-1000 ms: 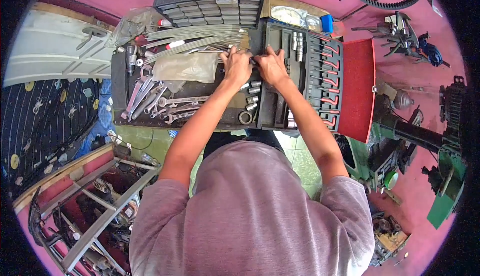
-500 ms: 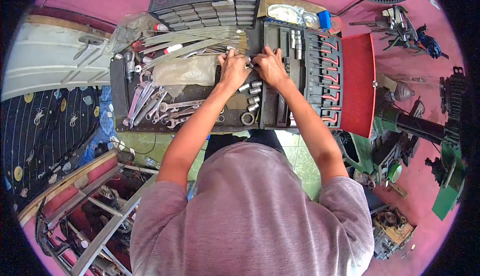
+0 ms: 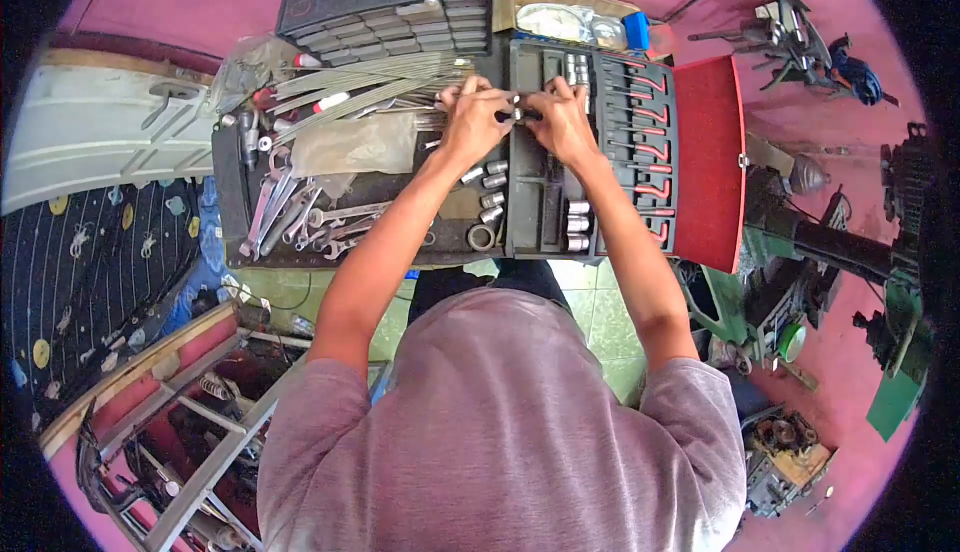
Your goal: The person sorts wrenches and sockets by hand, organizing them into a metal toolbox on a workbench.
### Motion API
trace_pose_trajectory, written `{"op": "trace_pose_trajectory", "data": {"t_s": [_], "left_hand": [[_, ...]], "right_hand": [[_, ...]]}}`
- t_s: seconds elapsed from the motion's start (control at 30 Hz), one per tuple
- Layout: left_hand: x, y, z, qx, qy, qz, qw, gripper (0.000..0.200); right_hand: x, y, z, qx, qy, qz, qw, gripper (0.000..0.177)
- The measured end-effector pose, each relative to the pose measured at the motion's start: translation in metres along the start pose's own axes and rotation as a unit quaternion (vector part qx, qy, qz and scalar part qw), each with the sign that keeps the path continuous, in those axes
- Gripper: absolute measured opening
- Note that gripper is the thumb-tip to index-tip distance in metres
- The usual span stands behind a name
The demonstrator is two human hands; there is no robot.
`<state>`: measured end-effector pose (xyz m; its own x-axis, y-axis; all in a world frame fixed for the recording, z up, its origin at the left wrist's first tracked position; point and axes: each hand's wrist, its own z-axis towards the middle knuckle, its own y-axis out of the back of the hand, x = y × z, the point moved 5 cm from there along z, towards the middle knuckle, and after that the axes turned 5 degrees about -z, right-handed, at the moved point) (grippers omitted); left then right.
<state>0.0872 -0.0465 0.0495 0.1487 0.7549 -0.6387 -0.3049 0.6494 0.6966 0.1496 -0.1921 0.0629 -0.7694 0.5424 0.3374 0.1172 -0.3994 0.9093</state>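
Note:
My left hand (image 3: 474,124) and my right hand (image 3: 562,124) meet over the left edge of the black tool tray (image 3: 538,214). Fingers of both are closed around small metal pieces (image 3: 517,108) between them, too small to name. Chrome sockets (image 3: 492,199) stand in a short column below my left hand, beside a metal ring (image 3: 481,238). More sockets (image 3: 577,224) lie in the tray below my right hand, and others (image 3: 577,67) sit above it. Red-handled tools (image 3: 655,172) fill the tray's right part.
Long thin metal rods (image 3: 375,87), a plastic bag (image 3: 355,144) and several wrenches (image 3: 285,214) cover the bench's left side. A drawer cabinet (image 3: 390,2) stands behind. The red case lid (image 3: 708,162) is at the right, a white door (image 3: 110,117) at the left.
Both hands have shifted slightly within the view, and my right hand has moved a little right. Sockets in the tray's lower right now show. The whole bench appears shifted slightly left.

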Motion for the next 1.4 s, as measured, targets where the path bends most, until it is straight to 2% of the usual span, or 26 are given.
{"op": "trace_pose_trajectory", "data": {"t_s": [0.27,0.47,0.57,0.7,0.87,0.93,1.0,1.07,1.17,1.4], "left_hand": [[-0.038,-0.046,0.037,0.021,-0.054,-0.021,0.998,0.019],[-0.046,-0.076,0.047,0.034,-0.018,0.005,0.999,0.021],[-0.049,-0.08,0.051,0.045,0.041,0.01,0.998,0.019],[-0.051,-0.091,0.05,0.052,0.069,0.051,0.995,0.017],[-0.049,-0.1,0.044,0.018,0.111,0.058,0.992,0.014],[-0.051,-0.101,0.041,0.012,0.113,0.057,0.992,0.014],[-0.05,-0.102,0.037,0.007,0.115,0.057,0.992,0.013],[-0.051,-0.103,0.034,0.0,0.087,0.077,0.993,0.027],[-0.056,-0.1,0.034,-0.02,0.081,0.047,0.995,0.015],[-0.052,-0.103,0.036,-0.023,0.093,0.052,0.994,0.021]], "right_hand": [[-0.055,0.035,-0.023,-0.042,-0.052,-0.018,0.998,0.031],[-0.086,0.019,-0.032,-0.044,-0.074,-0.017,0.996,0.03],[-0.087,0.019,-0.031,-0.063,-0.071,0.005,0.995,0.034],[-0.093,0.013,-0.033,-0.048,-0.065,-0.011,0.997,0.037],[-0.094,0.009,-0.035,-0.044,-0.063,-0.021,0.997,0.036],[-0.091,0.008,-0.034,0.004,-0.065,-0.031,0.997,0.037],[-0.091,0.006,-0.036,-0.006,-0.057,-0.03,0.998,0.033],[-0.091,0.006,-0.038,-0.025,-0.058,-0.043,0.997,0.03],[-0.091,0.003,-0.042,-0.048,-0.053,-0.062,0.996,0.026],[-0.091,0.003,-0.04,-0.012,-0.053,-0.069,0.996,0.026]]}}
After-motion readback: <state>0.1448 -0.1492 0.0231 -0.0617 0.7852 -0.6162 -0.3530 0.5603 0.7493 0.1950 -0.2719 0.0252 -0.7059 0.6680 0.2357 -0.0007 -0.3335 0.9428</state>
